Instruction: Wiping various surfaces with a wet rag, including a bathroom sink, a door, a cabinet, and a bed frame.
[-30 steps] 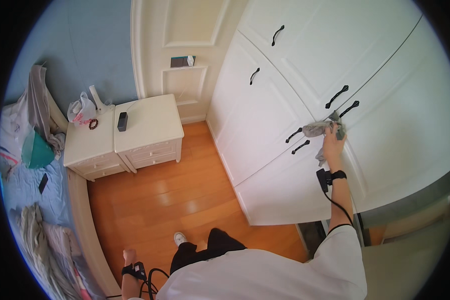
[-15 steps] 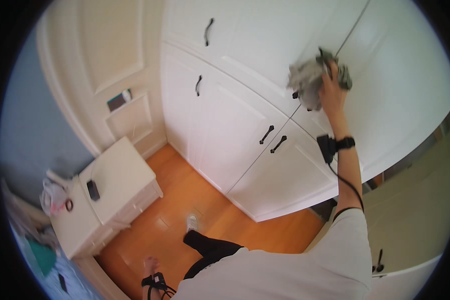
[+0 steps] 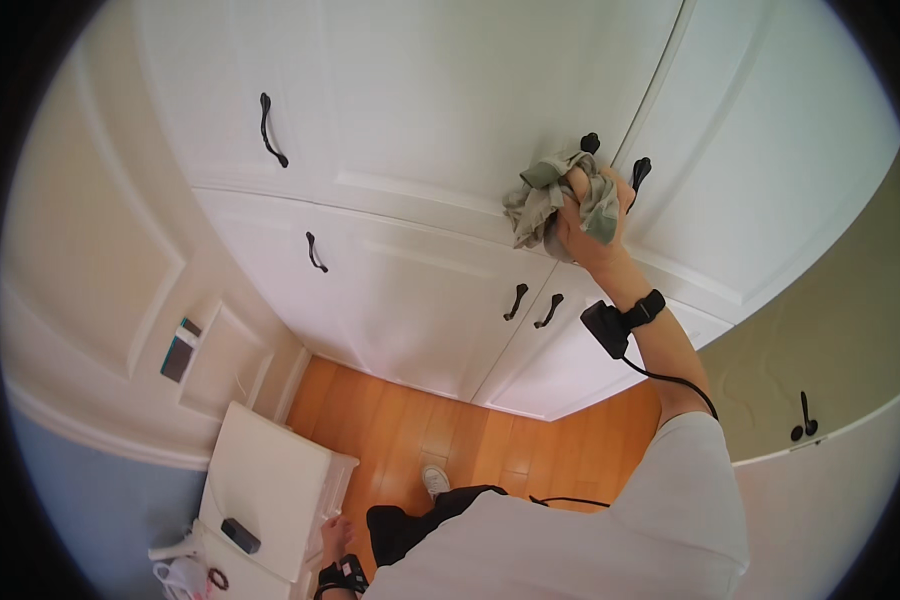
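My right hand [image 3: 580, 220] is closed on a crumpled grey-green cloth [image 3: 540, 200]. It presses the cloth at the lower corner of a white upper cabinet door [image 3: 450, 90]. One black handle [image 3: 590, 143] shows only its top above the cloth. Just right of the hand is another black handle [image 3: 641, 180], on the neighbouring door. Low at the left hangs my left hand [image 3: 337, 535], its fingers loosely bent with nothing seen in them. That hand is beside a low white cabinet [image 3: 270, 455]. Both wrists wear black strapped devices with cables.
Below are white lower doors [image 3: 410, 310] with black handles. A dark box-shaped object [image 3: 240, 535], a bracelet [image 3: 217, 578] and a white plastic bag [image 3: 178, 577] lie on the low cabinet. A door with a black lever handle [image 3: 808, 415] stands at the right, over a wooden floor [image 3: 400, 410].
My right hand and the cloth have moved down over the door, uncovering parts of the upper handles. The view has turned and shifted. My left hand still hangs low.
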Demonstrator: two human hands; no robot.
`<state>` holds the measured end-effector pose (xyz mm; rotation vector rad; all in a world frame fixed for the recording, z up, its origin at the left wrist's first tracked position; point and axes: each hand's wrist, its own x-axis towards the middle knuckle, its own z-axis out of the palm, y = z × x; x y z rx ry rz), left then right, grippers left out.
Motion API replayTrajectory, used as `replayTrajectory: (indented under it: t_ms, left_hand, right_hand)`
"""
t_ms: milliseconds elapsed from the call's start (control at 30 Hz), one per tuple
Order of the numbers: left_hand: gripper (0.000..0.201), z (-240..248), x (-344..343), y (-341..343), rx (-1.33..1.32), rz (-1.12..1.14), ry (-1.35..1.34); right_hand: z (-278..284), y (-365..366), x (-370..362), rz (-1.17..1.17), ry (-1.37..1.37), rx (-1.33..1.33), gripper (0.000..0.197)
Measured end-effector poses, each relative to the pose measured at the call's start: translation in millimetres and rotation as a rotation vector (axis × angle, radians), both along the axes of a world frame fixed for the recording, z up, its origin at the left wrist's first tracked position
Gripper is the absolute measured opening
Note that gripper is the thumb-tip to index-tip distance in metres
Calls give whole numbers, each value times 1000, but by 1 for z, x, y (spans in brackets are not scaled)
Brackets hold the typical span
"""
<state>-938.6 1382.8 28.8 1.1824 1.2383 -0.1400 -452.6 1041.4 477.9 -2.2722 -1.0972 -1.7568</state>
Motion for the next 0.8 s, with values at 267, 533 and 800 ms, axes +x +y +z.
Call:
replayTrajectory:
  t_ms: [267, 533, 800]
  left_hand:
    - [19, -11, 7, 110, -232, -87, -65]
    - [25, -21, 17, 168, -102, -137, 186]
    - [26, -19, 69, 122, -190, -226, 27]
  right_hand:
    - [-66, 6, -27, 91, 253, -297, 20]
    - [77, -16, -48, -140, 40, 365, 17]
    - [-9, -26, -17, -261, -19, 543, 23]
